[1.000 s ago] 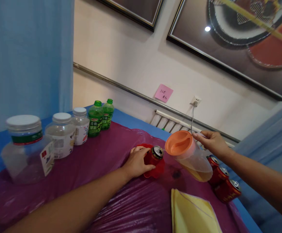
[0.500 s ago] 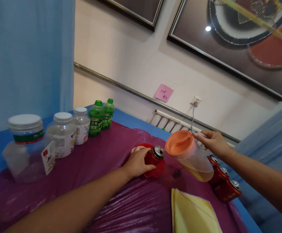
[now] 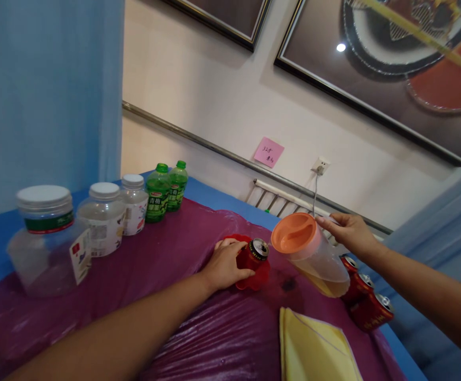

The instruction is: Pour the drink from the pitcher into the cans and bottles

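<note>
At far left, screw-top jars: 3, clear plastic, white lids, in a receding row. Big green-banded jar point(image 3: 52, 259) nearest, two smaller labelled jars point(image 3: 105, 227) point(image 3: 134, 209) behind it.
Green tea bottles: 2, point(image 3: 158, 196) point(image 3: 177, 188), upright, green caps, at the far end of the jar row.
Left hand point(image 3: 224, 264): closed round the side of a red drinks can point(image 3: 251, 257), thumb on near side, fingers on far side. Nearer hand to that can.
Held can: 1, top face up, over a red scalloped dish point(image 3: 254, 280) on the maroon plastic sheet point(image 3: 175, 254). Exact tilt, can't tell; view is canted.
Pink note: 1, point(image 3: 269, 152), on the wall behind.
Orange-lidded pitcher point(image 3: 325, 267): 1, just right of the held can. Long axis slants, lid end up-left toward can top, base down-right. Yellowish liquid sits toward the base end. Rim-to-can contact or flow, can't tell.
Yellow cloth: 1, point(image 3: 317, 346), flat on the sheet, near side of the pitcher.
Right hand point(image 3: 349, 233): gripping the pitcher by its handle, from the right, on the side away from the can.
Row cans: 3, red, point(image 3: 350, 264) point(image 3: 360, 288) point(image 3: 373, 313), close together, right of the pitcher base.
Red cans overall: 4, 1 in hand, 3 in row.
</note>
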Available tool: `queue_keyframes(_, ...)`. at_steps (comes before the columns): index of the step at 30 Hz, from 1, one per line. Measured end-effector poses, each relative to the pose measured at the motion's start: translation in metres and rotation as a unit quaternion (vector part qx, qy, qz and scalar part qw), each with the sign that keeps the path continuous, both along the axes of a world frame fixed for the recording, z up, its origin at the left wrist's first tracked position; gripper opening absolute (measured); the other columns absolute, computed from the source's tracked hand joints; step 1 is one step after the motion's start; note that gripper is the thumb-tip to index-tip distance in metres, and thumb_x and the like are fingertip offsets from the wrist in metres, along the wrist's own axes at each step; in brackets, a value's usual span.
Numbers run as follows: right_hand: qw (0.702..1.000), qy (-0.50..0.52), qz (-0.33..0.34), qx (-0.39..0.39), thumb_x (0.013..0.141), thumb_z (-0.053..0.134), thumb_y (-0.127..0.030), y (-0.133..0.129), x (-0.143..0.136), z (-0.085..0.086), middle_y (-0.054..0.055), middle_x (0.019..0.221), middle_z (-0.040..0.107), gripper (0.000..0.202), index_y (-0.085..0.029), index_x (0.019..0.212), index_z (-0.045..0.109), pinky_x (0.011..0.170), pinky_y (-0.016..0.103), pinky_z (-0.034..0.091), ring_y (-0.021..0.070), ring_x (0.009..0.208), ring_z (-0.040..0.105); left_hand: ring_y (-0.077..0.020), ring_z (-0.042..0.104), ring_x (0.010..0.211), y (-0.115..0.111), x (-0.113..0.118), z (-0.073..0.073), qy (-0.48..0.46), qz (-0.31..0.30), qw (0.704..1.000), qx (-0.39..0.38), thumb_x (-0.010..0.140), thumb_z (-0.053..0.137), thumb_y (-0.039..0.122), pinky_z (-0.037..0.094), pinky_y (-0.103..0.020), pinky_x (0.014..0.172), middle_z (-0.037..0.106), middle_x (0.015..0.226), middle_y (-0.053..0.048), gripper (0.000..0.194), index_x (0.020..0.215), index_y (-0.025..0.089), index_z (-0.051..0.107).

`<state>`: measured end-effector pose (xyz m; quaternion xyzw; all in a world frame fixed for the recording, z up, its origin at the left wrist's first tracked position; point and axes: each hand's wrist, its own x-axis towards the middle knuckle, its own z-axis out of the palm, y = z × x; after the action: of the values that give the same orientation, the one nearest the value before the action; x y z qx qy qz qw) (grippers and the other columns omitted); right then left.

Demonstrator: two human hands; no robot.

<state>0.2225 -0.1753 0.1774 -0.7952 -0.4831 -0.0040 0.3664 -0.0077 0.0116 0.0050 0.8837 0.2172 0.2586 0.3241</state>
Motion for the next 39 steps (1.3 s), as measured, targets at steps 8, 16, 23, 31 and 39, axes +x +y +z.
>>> queue_keyframes(8, 1.000, 0.002, 0.001, -0.004, 0.075, 0.068, -0.074, -0.0007, 0.0008, 0.0006, -0.003, 0.049, 0.039, 0.058, -0.022, 0.058, 0.051, 0.040, 0.026, 0.030, 0.0118, 0.044, 0.040, -0.0350, 0.056, 0.124, 0.0007, 0.0000, -0.0008, 0.005, 0.000, 1.000, 0.002, 0.061, 0.087, 0.047, 0.040, -0.046, 0.110, 0.065, 0.129, -0.011, 0.075, 0.129, 0.024, 0.065)
queue_keyframes(16, 1.000, 0.003, 0.003, -0.005, 0.075, 0.068, -0.074, -0.0008, 0.0005, 0.0010, -0.004, 0.048, 0.038, 0.058, -0.022, 0.057, 0.050, 0.040, 0.026, 0.030, 0.0112, 0.044, 0.039, -0.0349, 0.057, 0.124, 0.0001, -0.0002, -0.0005, 0.004, -0.001, 1.000, 0.005, 0.061, 0.088, 0.046, 0.041, -0.045, 0.109, 0.066, 0.128, -0.011, 0.074, 0.128, 0.024, 0.066)
queue_keyframes(23, 1.000, 0.008, 0.000, -0.012, 0.074, 0.069, -0.073, -0.0010, -0.0008, 0.0020, -0.004, 0.048, 0.037, 0.058, -0.021, 0.056, 0.049, 0.041, 0.025, 0.029, 0.0104, 0.045, 0.037, -0.0347, 0.057, 0.123, 0.0002, 0.0004, -0.0011, 0.005, 0.003, 1.000, 0.006, 0.060, 0.088, 0.047, 0.041, -0.046, 0.109, 0.065, 0.129, -0.011, 0.076, 0.129, 0.024, 0.065)
queue_keyframes(31, 1.000, 0.001, -0.007, -0.011, 0.073, 0.068, -0.074, -0.0008, -0.0015, 0.0023, -0.004, 0.049, 0.038, 0.058, -0.021, 0.058, 0.051, 0.042, 0.026, 0.028, 0.0112, 0.046, 0.038, -0.0346, 0.057, 0.122, -0.0004, -0.0001, -0.0002, 0.006, 0.003, 1.000, 0.006, 0.060, 0.088, 0.047, 0.041, -0.046, 0.108, 0.065, 0.128, -0.009, 0.075, 0.128, 0.025, 0.066)
queue_keyframes(39, 1.000, 0.000, -0.007, -0.012, 0.074, 0.068, -0.073, -0.0015, 0.0002, 0.0021, -0.003, 0.049, 0.041, 0.057, -0.021, 0.058, 0.052, 0.042, 0.026, 0.027, 0.0116, 0.046, 0.039, -0.0349, 0.057, 0.122, -0.0006, -0.0006, 0.0000, 0.003, 0.001, 1.000, 0.006, 0.060, 0.088, 0.048, 0.041, -0.045, 0.108, 0.065, 0.128, -0.010, 0.076, 0.129, 0.025, 0.066)
